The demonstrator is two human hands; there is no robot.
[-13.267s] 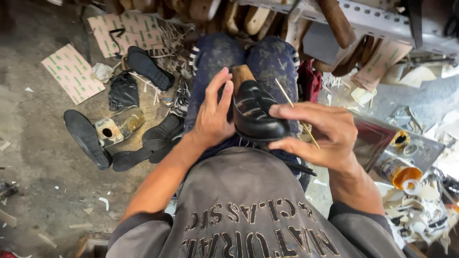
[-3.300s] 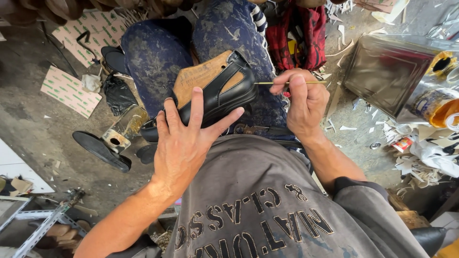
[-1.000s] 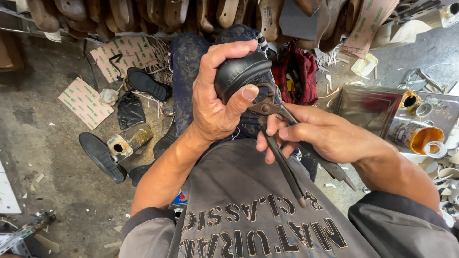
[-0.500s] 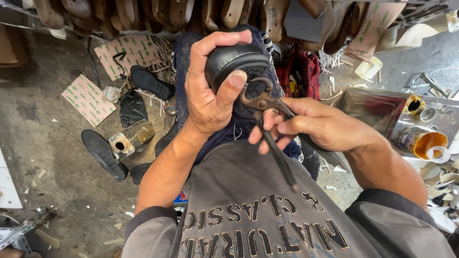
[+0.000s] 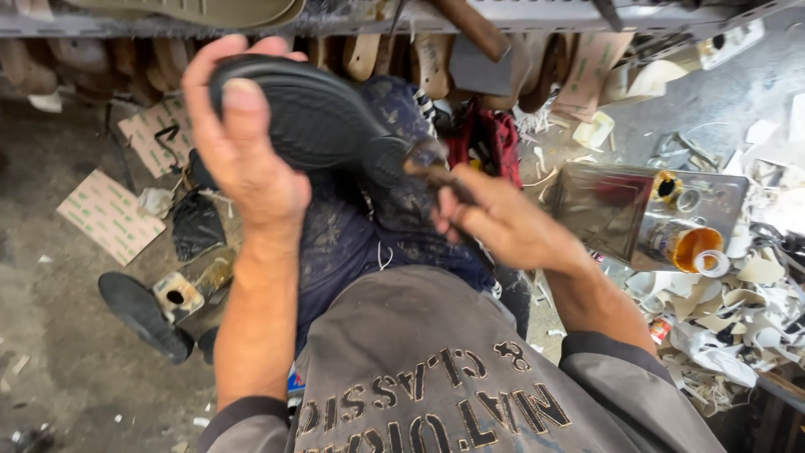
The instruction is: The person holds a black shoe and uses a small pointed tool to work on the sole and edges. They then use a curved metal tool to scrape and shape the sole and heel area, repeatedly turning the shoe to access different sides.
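Note:
My left hand (image 5: 247,159) grips a black shoe (image 5: 314,117) around its toe end and holds it up over my lap, its dark sole facing me. At the shoe's heel end my right hand (image 5: 503,222) is closed on a rusty plier-like tool (image 5: 428,164). The tool's jaws touch the shoe's edge. Its handles are hidden inside my fist. My legs in dark blue trousers (image 5: 369,235) lie under both hands.
A metal tin (image 5: 637,210) with an orange glue can (image 5: 683,243) stands at right, beside a heap of white scraps (image 5: 738,319). A black sole (image 5: 142,315) and a small can (image 5: 176,294) lie on the floor at left. Wooden shoe lasts (image 5: 419,63) hang from the shelf ahead.
Since a half second ago I have raised the shoe and turned it so its sole faces me. My right hand with the tool has followed to the heel end.

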